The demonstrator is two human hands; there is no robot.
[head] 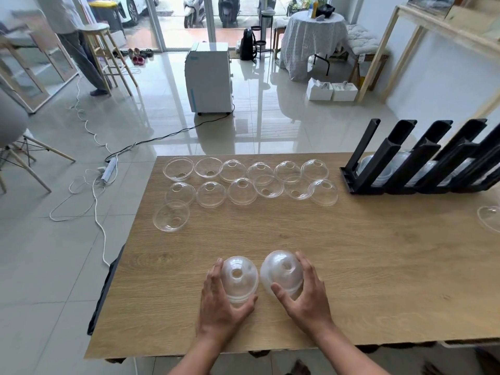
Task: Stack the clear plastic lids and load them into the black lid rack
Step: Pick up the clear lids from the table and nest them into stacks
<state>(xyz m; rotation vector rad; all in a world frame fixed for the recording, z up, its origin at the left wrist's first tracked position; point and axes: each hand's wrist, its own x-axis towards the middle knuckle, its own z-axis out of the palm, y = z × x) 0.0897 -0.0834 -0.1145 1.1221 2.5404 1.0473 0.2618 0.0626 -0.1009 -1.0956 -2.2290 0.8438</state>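
Nearest us, our left hand (220,301) grips one lid stack (239,278) and our right hand (305,296) another (281,273), well short of the black lid rack (422,161). We judge stacking underway; next, nest them together.

Occlusions and crops, referenced to the rack (422,163)

Rack runs off the right edge; slot count can't be told. Lids inside it (384,171) show only as pale slivers behind the black dividers, number unreadable. Below the rack, one lid (489,219) is cut by the right edge, only its left part visible. Far left of the rack, the standing person (81,50) is cropped at the top, legs and torso only; grey chair (10,123) is cut by the left edge. Near edge of the table (378,266): left hand (220,301) and right hand (308,296) each cover the near side of a lid stack, so stack depth is unclear.
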